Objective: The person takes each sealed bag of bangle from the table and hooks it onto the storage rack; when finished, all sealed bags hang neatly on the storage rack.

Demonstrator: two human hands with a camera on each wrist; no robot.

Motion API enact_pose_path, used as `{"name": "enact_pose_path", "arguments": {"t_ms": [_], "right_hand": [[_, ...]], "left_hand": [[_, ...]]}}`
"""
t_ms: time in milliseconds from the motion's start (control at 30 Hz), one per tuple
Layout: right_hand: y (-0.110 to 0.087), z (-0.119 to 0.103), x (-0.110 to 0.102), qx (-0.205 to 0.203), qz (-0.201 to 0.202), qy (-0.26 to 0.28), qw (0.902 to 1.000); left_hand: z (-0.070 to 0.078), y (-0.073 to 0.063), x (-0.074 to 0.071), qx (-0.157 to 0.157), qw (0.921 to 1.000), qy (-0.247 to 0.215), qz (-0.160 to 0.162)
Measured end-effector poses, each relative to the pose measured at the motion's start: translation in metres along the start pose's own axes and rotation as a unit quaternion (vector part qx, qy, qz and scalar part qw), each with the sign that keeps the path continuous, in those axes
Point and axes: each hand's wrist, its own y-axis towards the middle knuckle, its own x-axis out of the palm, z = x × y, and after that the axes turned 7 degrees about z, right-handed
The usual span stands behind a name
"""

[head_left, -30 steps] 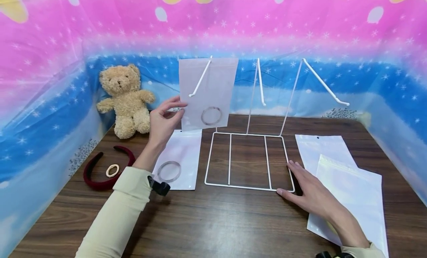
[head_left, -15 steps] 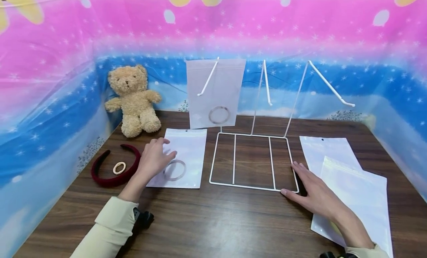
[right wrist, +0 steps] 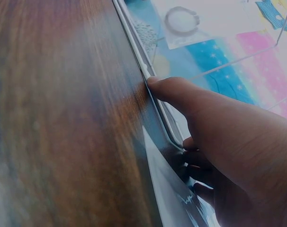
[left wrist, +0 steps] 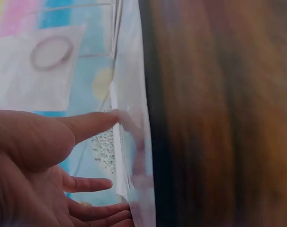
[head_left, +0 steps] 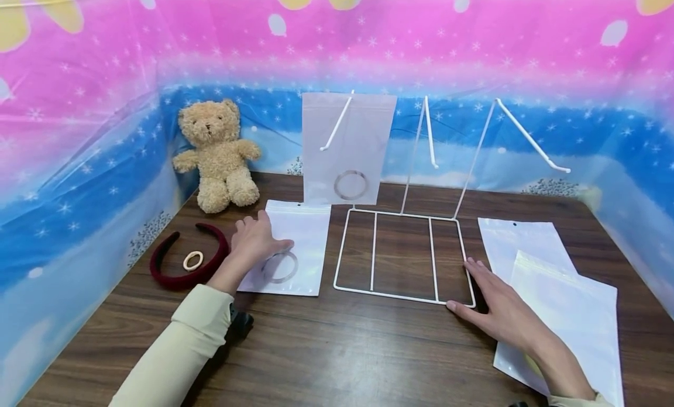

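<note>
My left hand (head_left: 255, 237) is over a white zip bag (head_left: 310, 261) lying on the table, fingers spread, thumb close above a bangle (head_left: 284, 266) that shows through the plastic. In the left wrist view, the thumb and fingertips are right at the bag's surface. My right hand (head_left: 497, 304) rests at the front right corner of a white wire display rack (head_left: 402, 296), thumb against the front bar and fingers against the side bar. A second zip bag (head_left: 337, 126) hangs from the rack's left prong (head_left: 337, 123), with a bangle (head_left: 351, 186) near its bottom.
A dark red headband (head_left: 179, 281) lies at left around a small pale wooden ring (head_left: 193, 261). Behind it sits a teddy bear (head_left: 217, 155). Two more zip bags (head_left: 574, 313) overlap at right under my right forearm. The rack's middle prong (head_left: 430, 132) and right prong (head_left: 532, 141) are bare.
My left hand has left the hanging bag and come down over the bag on the table. The right hand stays at the rack's corner. The head view has shifted slightly.
</note>
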Motion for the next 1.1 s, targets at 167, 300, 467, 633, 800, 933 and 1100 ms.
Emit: {"name": "enact_pose_path", "arguments": {"t_ms": [167, 300, 467, 633, 800, 933, 1100], "right_hand": [[-0.001, -0.001, -0.003, -0.003, 0.001, 0.002, 1.0], [-0.002, -0.001, -0.006, -0.005, 0.004, 0.004, 1.0], [-0.001, -0.001, -0.003, -0.01, 0.004, 0.007, 0.9999], [-0.001, -0.002, 0.0, -0.012, 0.005, 0.004, 0.9999], [-0.001, -0.002, 0.0, -0.008, 0.008, -0.001, 0.9999], [0.0, -0.004, 0.001, -0.008, 0.005, -0.003, 1.0], [-0.002, -0.003, 0.0, -0.006, 0.007, 0.001, 1.0]], "left_hand": [[0.001, 0.006, -0.002, -0.017, 0.9998, -0.003, -0.007], [0.002, 0.01, -0.003, -0.022, 0.999, -0.039, 0.001], [0.003, 0.008, 0.002, -0.009, 0.9939, -0.106, 0.027], [0.001, -0.001, 0.003, 0.021, 0.9911, -0.117, 0.061], [-0.008, -0.009, -0.003, 0.061, 0.9909, -0.091, 0.079], [-0.022, -0.024, -0.011, 0.08, 0.9873, -0.098, 0.096], [-0.028, -0.047, -0.022, 0.107, 0.9767, -0.115, 0.146]]}}
